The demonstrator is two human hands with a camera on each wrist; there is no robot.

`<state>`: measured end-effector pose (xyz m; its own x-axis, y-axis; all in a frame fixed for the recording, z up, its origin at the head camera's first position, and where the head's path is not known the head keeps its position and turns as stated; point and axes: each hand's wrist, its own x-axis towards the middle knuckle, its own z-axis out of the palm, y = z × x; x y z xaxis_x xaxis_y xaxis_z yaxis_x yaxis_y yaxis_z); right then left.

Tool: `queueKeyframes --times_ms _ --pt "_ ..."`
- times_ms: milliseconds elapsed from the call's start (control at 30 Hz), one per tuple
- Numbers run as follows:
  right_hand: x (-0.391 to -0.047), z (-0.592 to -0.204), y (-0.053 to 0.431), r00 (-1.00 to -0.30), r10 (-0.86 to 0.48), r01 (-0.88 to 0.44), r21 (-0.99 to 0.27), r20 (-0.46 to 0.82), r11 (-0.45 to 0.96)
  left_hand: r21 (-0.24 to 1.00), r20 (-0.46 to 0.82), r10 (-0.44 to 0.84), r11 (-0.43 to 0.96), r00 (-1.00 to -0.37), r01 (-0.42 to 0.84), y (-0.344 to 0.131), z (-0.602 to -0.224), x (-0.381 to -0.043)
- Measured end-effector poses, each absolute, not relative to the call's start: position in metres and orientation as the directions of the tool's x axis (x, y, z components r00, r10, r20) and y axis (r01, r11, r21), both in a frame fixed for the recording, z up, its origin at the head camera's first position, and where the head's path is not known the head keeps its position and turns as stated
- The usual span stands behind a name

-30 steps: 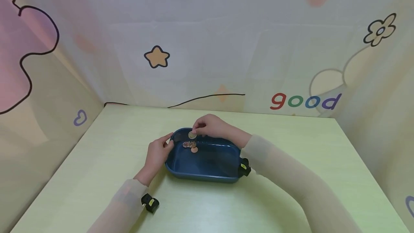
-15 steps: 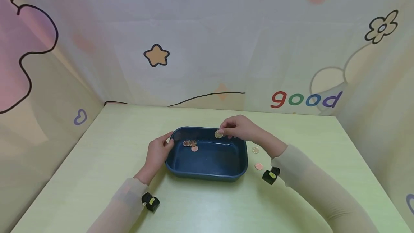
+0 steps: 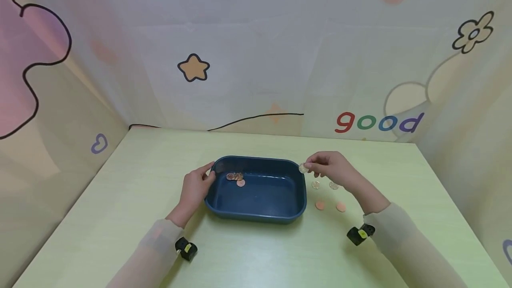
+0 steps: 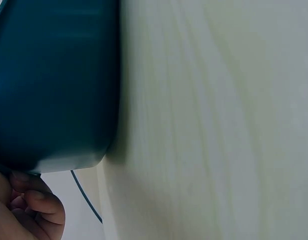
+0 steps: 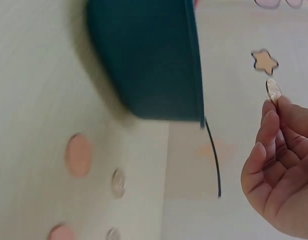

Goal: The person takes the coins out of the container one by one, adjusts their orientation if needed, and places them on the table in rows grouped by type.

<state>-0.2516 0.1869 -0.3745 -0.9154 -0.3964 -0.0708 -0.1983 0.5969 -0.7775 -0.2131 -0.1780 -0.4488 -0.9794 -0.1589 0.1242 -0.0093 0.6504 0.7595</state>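
Note:
A dark blue rectangular dish (image 3: 256, 194) stands on the table, seen from the side in both wrist views. My left hand (image 3: 197, 188) grips its left rim, thumb inside; the curled fingers (image 4: 44, 202) show low in the left wrist view. Between thumb and fingertips my right hand (image 3: 332, 166) pinches a gold coin (image 5: 273, 91), held up beside the dish's far right corner. Inside the dish, at the left, several coins (image 3: 234, 176) overlap in a short row, with a copper coin (image 3: 241, 183) just in front of them.
On the table right of the dish lie two copper-coloured coins (image 3: 341, 207) and, behind them, two paler coins (image 3: 316, 185), one partly under the right hand in this view. A printed cloth backdrop (image 3: 256, 57) rises behind the pale table (image 3: 160, 168).
From over the dish's far left, my right hand has moved right past its rim with the pinched coin. The coins on the table have come into view. The left hand keeps its grip.

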Motion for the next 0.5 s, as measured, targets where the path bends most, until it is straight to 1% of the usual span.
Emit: queueKeyframes --times_ms 233,500 --pt "-0.247 -0.386 0.218 -0.952 -0.302 -0.164 -0.746 -0.052 0.645 0.759 0.124 -0.161 0.651 -0.979 -0.011 -0.179 -0.448 -0.213" --pt "-0.248 -0.400 0.260 -0.972 -0.217 -0.092 -0.699 -0.092 0.709 0.761 0.126 -0.162 0.649 -0.979 -0.010 -0.178 -0.449 -0.213"
